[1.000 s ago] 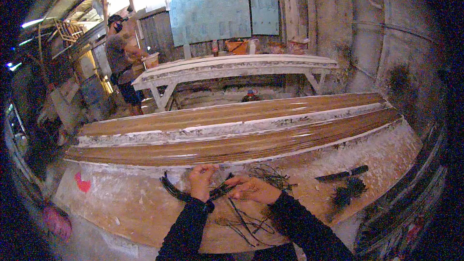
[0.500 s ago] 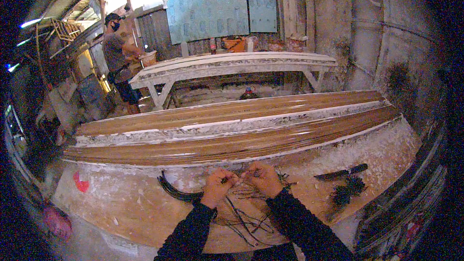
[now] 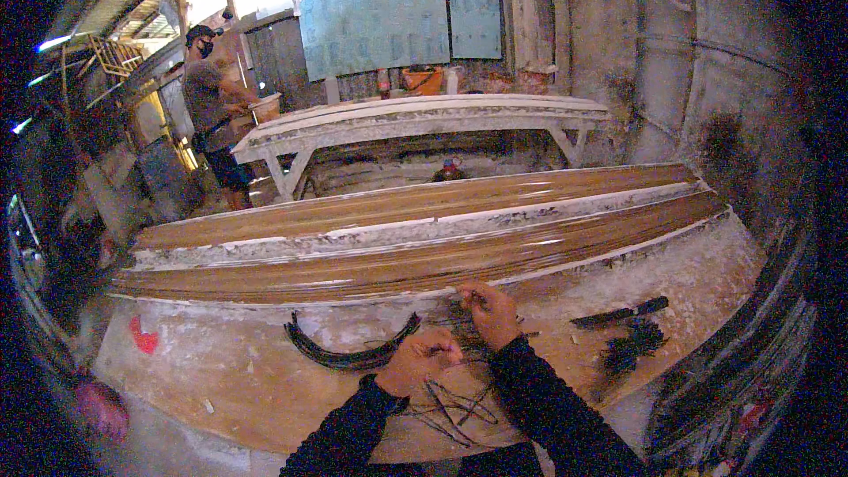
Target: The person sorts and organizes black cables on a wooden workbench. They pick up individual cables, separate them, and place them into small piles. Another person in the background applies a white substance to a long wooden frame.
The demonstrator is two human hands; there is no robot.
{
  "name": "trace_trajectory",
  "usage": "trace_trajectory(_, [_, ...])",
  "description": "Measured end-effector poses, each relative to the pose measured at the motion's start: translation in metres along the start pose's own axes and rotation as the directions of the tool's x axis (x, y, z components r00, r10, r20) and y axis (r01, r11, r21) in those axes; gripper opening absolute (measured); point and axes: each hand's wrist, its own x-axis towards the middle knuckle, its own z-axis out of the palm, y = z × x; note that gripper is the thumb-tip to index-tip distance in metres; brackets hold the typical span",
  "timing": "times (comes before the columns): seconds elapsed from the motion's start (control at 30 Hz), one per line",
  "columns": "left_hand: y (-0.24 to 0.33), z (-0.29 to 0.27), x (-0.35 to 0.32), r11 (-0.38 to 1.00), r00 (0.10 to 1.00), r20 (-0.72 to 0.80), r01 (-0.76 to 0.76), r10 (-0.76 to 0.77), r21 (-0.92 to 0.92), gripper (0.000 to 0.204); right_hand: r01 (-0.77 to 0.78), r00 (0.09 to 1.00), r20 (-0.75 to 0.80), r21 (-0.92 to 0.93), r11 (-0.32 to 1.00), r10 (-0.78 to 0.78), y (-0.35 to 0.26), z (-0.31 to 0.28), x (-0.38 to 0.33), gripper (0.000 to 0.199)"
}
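My left hand [image 3: 422,359] is closed in a pinch low over the worktable [image 3: 256,397]; whatever lies between its fingertips is too small to make out. Farther forward and to the right, my right hand [image 3: 491,313] is also pinched, near the long table's edge, its contents likewise unclear. A curved bundle of black strands [image 3: 340,357] lies beside my left hand. Loose dark strands [image 3: 450,411] cross each other on the board between my forearms. To the right rest a dark knife-like tool [image 3: 618,312] and a bushy black clump of strands [image 3: 632,344].
Beyond my hands stretches a long panel of brown strips [image 3: 389,272] with whitish borders. A white-stained bench [image 3: 415,117] stands behind it. Another person [image 3: 212,106] stands at its left end. A red scrap [image 3: 143,336] lies at the worktable's left.
My hands, close together before, have drawn apart: the left came nearer and lower, the right moved slightly forward and right. More of the curved black bundle now shows.
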Motion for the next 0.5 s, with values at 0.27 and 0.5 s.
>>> trace_trajectory(0.27, [0.012,-0.058,-0.004,0.938,0.701,-0.713,0.242,0.009,0.25,0.009,-0.267,0.885,0.408,0.055,0.962,0.222,-0.014,-0.011,-0.002,0.014])
trace_trajectory(0.5, [-0.014,-0.072,-0.001,0.941,0.559,-0.823,0.216,0.1,0.261,0.007,-0.344,0.745,0.649,0.57,0.746,-0.152,-0.039,0.002,-0.019,0.017])
